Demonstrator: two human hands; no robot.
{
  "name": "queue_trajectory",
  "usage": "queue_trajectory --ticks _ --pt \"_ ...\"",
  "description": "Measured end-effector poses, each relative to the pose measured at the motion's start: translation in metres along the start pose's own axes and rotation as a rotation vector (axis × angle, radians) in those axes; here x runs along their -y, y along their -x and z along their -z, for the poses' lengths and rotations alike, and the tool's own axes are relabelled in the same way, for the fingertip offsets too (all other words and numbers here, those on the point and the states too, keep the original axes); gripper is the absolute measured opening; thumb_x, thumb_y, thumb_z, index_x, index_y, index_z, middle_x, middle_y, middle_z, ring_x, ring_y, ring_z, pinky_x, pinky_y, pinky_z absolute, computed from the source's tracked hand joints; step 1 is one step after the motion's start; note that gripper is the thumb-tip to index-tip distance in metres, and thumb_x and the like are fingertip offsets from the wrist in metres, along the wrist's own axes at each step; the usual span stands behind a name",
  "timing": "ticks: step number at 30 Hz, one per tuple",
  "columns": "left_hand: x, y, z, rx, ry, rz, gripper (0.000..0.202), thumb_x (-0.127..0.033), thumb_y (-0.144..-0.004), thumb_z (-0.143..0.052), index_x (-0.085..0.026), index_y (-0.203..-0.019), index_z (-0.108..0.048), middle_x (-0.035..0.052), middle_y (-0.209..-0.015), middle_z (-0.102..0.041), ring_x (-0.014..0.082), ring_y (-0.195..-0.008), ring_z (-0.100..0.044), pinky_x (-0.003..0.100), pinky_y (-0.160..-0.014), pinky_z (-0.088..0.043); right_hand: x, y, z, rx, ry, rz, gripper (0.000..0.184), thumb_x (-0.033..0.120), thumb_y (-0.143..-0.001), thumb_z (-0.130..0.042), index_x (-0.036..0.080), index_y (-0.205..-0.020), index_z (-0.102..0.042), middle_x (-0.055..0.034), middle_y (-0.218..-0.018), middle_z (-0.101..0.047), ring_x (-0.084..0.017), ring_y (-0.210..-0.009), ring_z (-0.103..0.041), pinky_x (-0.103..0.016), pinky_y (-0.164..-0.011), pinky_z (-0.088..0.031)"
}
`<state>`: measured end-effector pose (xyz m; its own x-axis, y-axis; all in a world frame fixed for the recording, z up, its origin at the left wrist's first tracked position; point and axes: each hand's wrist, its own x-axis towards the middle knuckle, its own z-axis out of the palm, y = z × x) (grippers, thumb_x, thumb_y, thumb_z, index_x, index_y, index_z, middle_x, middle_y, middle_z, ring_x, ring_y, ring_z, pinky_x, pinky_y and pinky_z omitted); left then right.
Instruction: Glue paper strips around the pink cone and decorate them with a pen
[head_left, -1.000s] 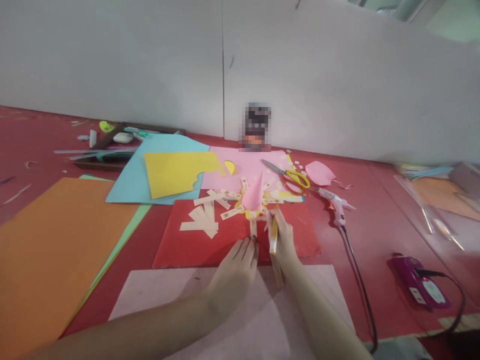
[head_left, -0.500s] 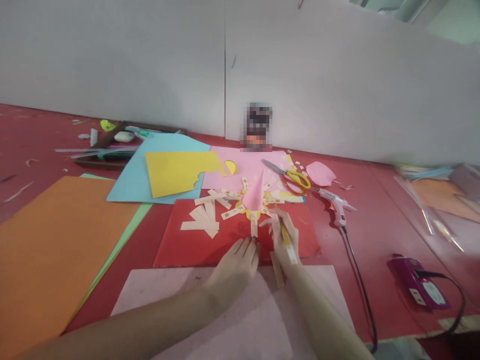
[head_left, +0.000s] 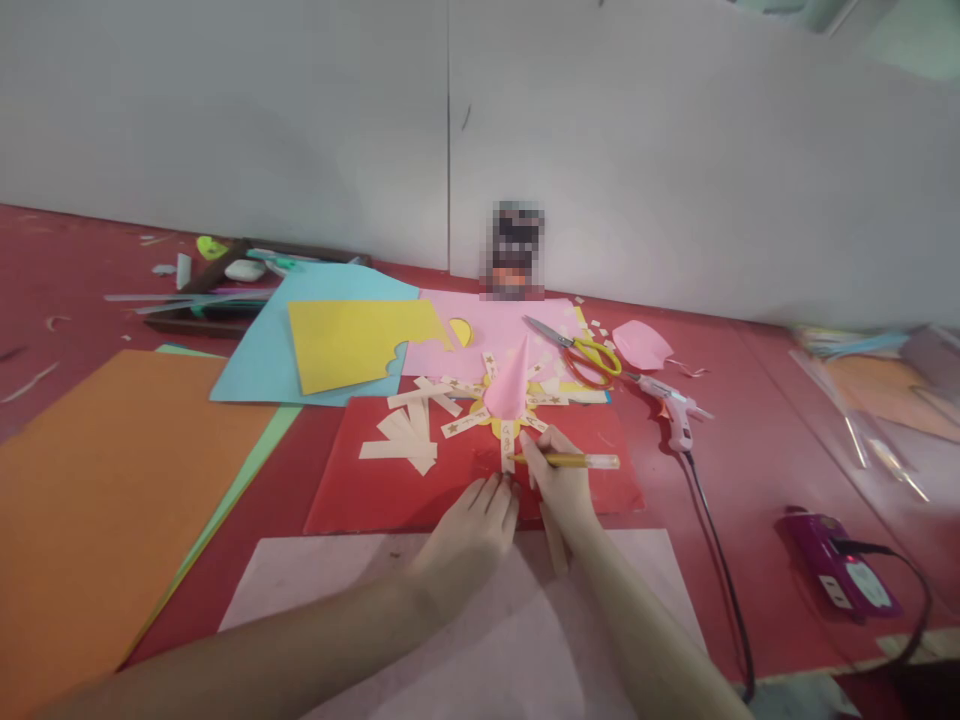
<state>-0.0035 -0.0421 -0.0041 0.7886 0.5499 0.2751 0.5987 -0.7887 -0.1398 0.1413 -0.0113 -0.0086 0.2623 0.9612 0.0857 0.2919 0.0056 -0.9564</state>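
Observation:
My right hand [head_left: 561,478] grips a gold pen [head_left: 568,460], its tip on a cream paper strip [head_left: 508,447] that bears gold writing. My left hand [head_left: 480,515] lies with fingers stretched out flat, fingertips at the strip's near end. This strip is one of several that fan out from a yellow scalloped paper piece [head_left: 495,428] with a pink paper cone [head_left: 509,385] standing on it. Gold stars and marks show on other strips. Beneath all this is a red board [head_left: 360,505]. A loose strip [head_left: 553,545] lies partly under my right wrist.
Plain strips [head_left: 405,440] are piled at left on the board. Scissors [head_left: 570,345] and a pink glue gun [head_left: 675,410], with its cable, lie at right. A purple power socket box [head_left: 840,565] sits further right. Orange paper [head_left: 97,500] and yellow paper [head_left: 345,345] lie left.
My right hand has turned the pen from pointing back along the wrist to lying sideways, and its tip has come down onto the strip. My left hand has stayed in place.

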Motion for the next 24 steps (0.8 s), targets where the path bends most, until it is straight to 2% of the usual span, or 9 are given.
queue_trajectory --ticks 5,12,18,24 --pt "-0.0006 -0.0006 -0.0003 -0.019 -0.020 0.004 0.037 0.001 -0.079 -0.031 -0.002 -0.104 -0.057 0.0163 -0.104 -0.064 0.0233 -0.097 -0.060 0.036 -0.085 -0.045 -0.0073 0.0001 -0.0009 0.034 0.039 0.033 0.035 0.039 -0.079 -0.053 0.022 -0.056 -0.033 0.0085 -0.041 -0.038 -0.008 -0.038 -0.037 -0.021 -0.042 -0.032" --pt "0.0008 -0.0023 0.0043 0.020 -0.059 -0.014 0.037 0.000 -0.078 -0.032 -0.003 -0.104 -0.058 0.0141 -0.103 -0.065 0.0231 -0.096 -0.061 0.034 -0.086 -0.046 -0.0065 -0.0004 -0.0011 0.055 0.082 0.041 0.034 0.039 -0.079 -0.052 0.022 -0.055 -0.036 0.0077 -0.040 -0.040 -0.008 -0.039 -0.040 -0.020 -0.044 -0.034" --pt "0.0009 -0.0018 0.0020 0.013 -0.042 -0.014 0.036 0.000 -0.078 -0.033 -0.004 -0.104 -0.058 0.0143 -0.104 -0.065 0.0223 -0.097 -0.061 0.035 -0.084 -0.047 -0.0101 -0.0016 -0.0024 -0.069 0.163 0.120 0.035 0.034 -0.079 -0.049 0.021 -0.053 -0.031 0.0084 -0.042 -0.032 -0.006 -0.040 -0.032 -0.020 -0.042 -0.027" --pt "0.0014 -0.0021 0.0050 0.050 -0.013 -0.016 0.039 0.001 -0.078 -0.031 -0.002 -0.108 -0.056 0.0171 -0.107 -0.063 0.0232 -0.100 -0.059 0.036 -0.086 -0.046 -0.0090 -0.0020 -0.0021 -0.091 0.177 0.169 0.034 0.030 -0.079 -0.048 0.021 -0.053 -0.028 0.0083 -0.044 -0.029 -0.006 -0.041 -0.028 -0.019 -0.042 -0.025"
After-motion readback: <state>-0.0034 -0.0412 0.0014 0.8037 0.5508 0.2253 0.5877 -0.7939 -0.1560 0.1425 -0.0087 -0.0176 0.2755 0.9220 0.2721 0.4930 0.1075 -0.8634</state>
